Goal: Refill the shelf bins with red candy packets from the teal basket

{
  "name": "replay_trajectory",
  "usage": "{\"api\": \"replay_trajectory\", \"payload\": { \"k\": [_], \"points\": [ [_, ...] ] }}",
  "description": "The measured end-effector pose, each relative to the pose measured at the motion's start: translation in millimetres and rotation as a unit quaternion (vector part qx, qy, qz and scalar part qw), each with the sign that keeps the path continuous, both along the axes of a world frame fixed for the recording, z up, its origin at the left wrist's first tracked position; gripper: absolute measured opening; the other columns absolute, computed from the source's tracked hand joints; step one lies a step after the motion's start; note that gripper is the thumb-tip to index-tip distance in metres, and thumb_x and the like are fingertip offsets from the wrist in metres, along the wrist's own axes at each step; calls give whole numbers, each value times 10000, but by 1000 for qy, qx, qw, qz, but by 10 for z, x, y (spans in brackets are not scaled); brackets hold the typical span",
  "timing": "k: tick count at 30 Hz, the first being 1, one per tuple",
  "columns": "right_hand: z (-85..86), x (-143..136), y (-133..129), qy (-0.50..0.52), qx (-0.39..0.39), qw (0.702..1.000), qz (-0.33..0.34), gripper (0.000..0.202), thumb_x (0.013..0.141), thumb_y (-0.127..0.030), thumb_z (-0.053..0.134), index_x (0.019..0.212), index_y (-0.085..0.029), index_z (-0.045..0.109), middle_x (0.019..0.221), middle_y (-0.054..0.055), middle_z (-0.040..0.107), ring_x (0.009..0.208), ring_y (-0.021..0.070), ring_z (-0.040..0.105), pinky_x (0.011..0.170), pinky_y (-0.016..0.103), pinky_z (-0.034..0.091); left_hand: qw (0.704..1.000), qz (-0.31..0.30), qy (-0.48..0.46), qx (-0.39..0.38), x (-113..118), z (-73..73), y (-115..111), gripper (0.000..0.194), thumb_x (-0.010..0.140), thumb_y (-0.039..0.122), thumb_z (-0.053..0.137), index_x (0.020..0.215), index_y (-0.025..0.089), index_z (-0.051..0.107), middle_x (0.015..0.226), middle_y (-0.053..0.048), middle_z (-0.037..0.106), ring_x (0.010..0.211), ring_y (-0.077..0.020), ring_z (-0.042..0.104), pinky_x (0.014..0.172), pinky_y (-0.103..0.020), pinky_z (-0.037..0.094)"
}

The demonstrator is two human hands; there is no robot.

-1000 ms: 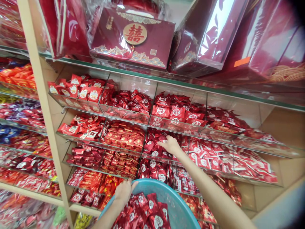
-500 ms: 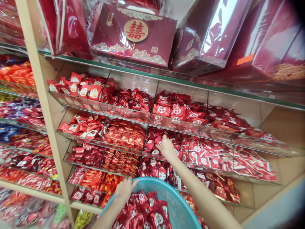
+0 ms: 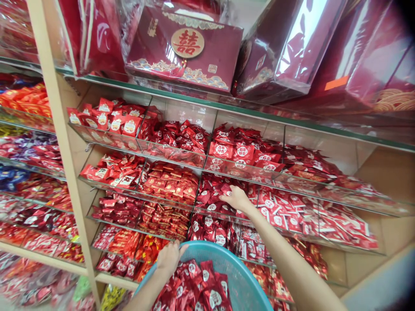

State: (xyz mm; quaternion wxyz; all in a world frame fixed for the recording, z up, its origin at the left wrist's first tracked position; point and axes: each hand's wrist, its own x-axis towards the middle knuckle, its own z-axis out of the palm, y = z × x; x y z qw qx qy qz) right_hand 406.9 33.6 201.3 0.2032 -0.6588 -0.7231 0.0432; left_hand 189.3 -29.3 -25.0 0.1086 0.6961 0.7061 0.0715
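The right hand (image 3: 239,199) reaches over the clear front lip (image 3: 210,212) of a shelf compartment, fingers curled close together at a dark red packet (image 3: 226,189); whether they pinch it or only touch it, I cannot tell. The packet lies among others of its kind in that compartment; it looks light and small, its glossy wrapper probably slick, with something firmer inside; a pinch across the filled middle should hold better than one on a thin, crimped end, which may bend or slip.

The left hand (image 3: 169,259) is clamped on the rim of the blue basket (image 3: 223,249), below the shelves; the basket looks like fairly stiff plastic with a little give, and the heap of dark red packets (image 3: 207,285) in it likely makes it heavier on one side; the thick rim is the sound place to hold, and a tilt could set the loose packets sliding.

Beside the reached-into compartment lie red-and-gold packets (image 3: 170,185) and, on the other side, pink-red packets (image 3: 282,207); higher up, a boxy gift box (image 3: 155,52) stands on the glass shelf (image 3: 227,101).
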Motion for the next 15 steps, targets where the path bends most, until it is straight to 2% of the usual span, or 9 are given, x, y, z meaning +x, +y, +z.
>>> {"api": "replay_trajectory", "payload": {
  "k": [4,7,10,15],
  "points": [
    [74,129,-247,80,15,995,54,303,699,-441,526,821,-166,563,773,34,616,719,173,568,642,258,401,1000,2,2,0,-2,9,-3,526,836,546,225,1021,167,540,935,-134,629,861,-250,607,697,-348,461],
    [-42,147,-618,74,17,993,95,347,702,-465,520,875,-167,564,830,50,618,759,193,563,689,286,407,1000,1,4,-3,2,19,-5,532,834,553,225,1026,167,535,925,-133,631,858,-252,608,694,-351,463],
    [-400,142,-1010,53,-41,992,106,389,706,-479,509,932,-166,555,919,76,608,832,212,556,735,301,408,1000,-1,12,4,11,32,-7,535,830,561,227,994,163,543,904,-126,638,845,-263,612,680,-358,469],
    [-1265,233,-1453,-43,-198,978,42,360,704,-401,510,977,-170,548,972,86,602,904,233,556,765,312,412,1000,-8,21,2,18,56,-16,544,824,573,228,1009,163,535,880,-117,644,835,-267,614,674,-360,469]
  ]
}}
